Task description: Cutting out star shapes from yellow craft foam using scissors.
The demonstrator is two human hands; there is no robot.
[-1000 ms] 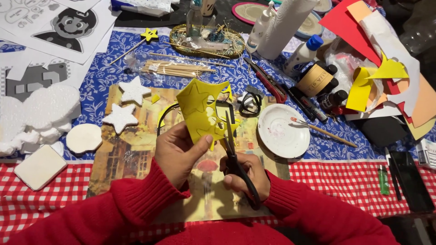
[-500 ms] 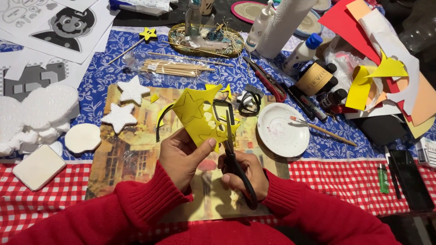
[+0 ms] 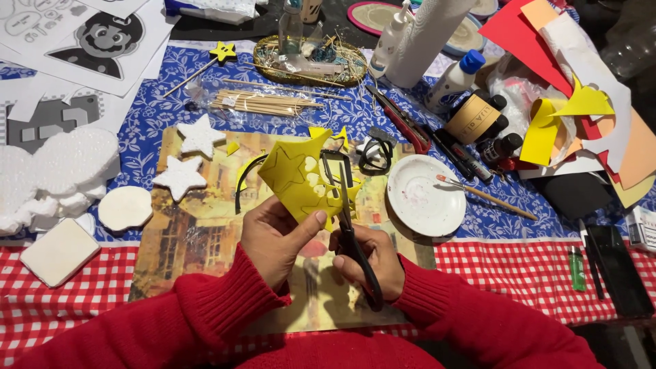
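My left hand [image 3: 273,236] pinches the lower edge of a yellow foam sheet [image 3: 297,179] with star outlines drawn on it and shapes cut out of it. My right hand [image 3: 369,260] grips black-handled scissors [image 3: 350,232], whose blades reach up into the sheet's right side. Both hands hover over a picture-printed mat [image 3: 198,246] near the table's front. Both sleeves are red.
White foam stars [image 3: 198,137] [image 3: 179,178], a white oval [image 3: 124,208] and foam blocks [image 3: 58,251] lie left. A white dish [image 3: 425,195] with a paintbrush [image 3: 486,197] sits right, with paint bottles [image 3: 478,117], coloured paper [image 3: 581,82], wooden sticks [image 3: 263,102] and a lighter [image 3: 577,268] around.
The yellow sheet has turned slightly in my left hand and the scissors have shifted along its right edge. Everything on the table has stayed put.
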